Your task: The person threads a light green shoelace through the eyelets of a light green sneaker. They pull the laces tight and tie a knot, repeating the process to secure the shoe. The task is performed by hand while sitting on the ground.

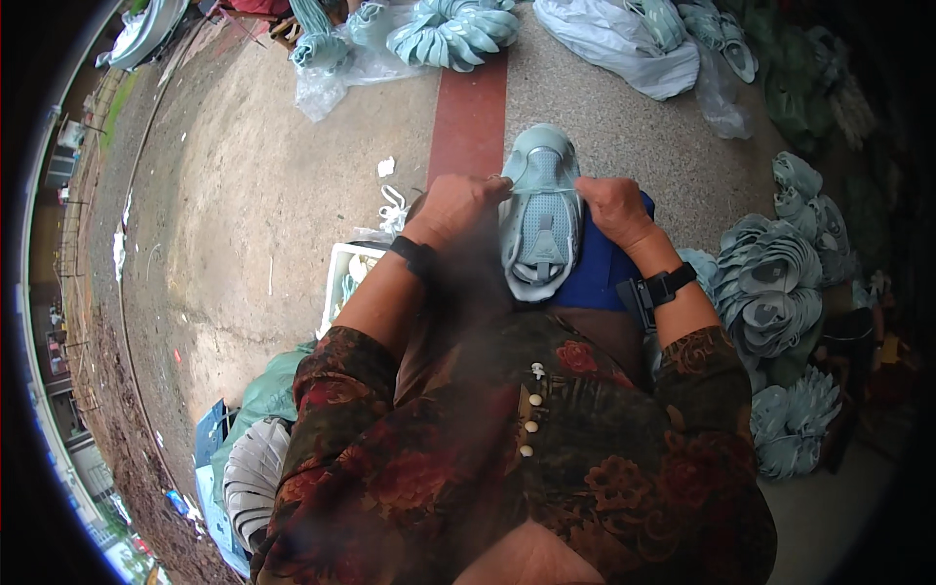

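A pale blue-green shoe upper [542, 210] rests on a blue cloth [606, 265] over my lap, its toe pointing away from me. A thin, light-coloured shoelace [546, 188] runs across its front, just behind the toe. My left hand [460, 205] pinches the lace at the shoe's left side. On the opposite side my right hand [612, 209] is closed on the lace's other end. Between the two hands the lace looks drawn straight. The tongue and inside of the shoe face up.
A white basket [341, 283] stands by my left knee, with white laces [393, 209] near it. Stacked shoe uppers [768, 278] pile up at my right; another ring of uppers [453, 34] lies ahead on plastic. Grey pieces [255, 478] sit at lower left.
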The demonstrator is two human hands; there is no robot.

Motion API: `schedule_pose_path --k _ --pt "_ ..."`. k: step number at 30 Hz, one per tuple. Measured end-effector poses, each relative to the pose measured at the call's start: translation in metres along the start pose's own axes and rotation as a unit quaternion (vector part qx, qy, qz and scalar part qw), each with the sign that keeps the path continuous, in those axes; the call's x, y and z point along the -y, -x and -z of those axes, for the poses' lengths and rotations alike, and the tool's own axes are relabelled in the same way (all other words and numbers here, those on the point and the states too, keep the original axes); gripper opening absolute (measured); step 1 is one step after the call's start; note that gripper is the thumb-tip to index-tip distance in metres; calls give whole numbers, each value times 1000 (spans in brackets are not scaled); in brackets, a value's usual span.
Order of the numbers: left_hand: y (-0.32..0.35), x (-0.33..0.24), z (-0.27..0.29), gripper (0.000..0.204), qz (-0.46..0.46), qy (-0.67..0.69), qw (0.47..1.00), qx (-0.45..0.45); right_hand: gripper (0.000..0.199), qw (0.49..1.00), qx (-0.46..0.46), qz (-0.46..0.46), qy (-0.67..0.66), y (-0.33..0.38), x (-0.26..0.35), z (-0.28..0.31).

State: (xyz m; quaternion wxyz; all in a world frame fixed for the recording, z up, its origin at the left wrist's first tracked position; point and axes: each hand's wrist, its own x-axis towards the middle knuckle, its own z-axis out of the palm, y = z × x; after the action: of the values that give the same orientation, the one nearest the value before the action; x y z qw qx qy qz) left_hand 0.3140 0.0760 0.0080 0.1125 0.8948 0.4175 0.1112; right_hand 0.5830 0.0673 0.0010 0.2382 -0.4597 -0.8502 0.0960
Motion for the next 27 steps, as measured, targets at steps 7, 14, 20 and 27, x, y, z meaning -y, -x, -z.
schedule_pose_path --k 7,14,20,27 --pt "-1 -9 3 20 40 -14 999 -15 8 996 -35 -71 31 43 -50 31" --pt "42 11 4 24 166 13 980 -108 10 979 -136 -129 74 110 -116 103" --pt "146 45 -44 26 405 144 874 -226 12 953 -182 -180 165 139 -132 164" --pt "223 53 28 26 388 353 630 -573 13 911 -189 -233 285 162 -146 239"
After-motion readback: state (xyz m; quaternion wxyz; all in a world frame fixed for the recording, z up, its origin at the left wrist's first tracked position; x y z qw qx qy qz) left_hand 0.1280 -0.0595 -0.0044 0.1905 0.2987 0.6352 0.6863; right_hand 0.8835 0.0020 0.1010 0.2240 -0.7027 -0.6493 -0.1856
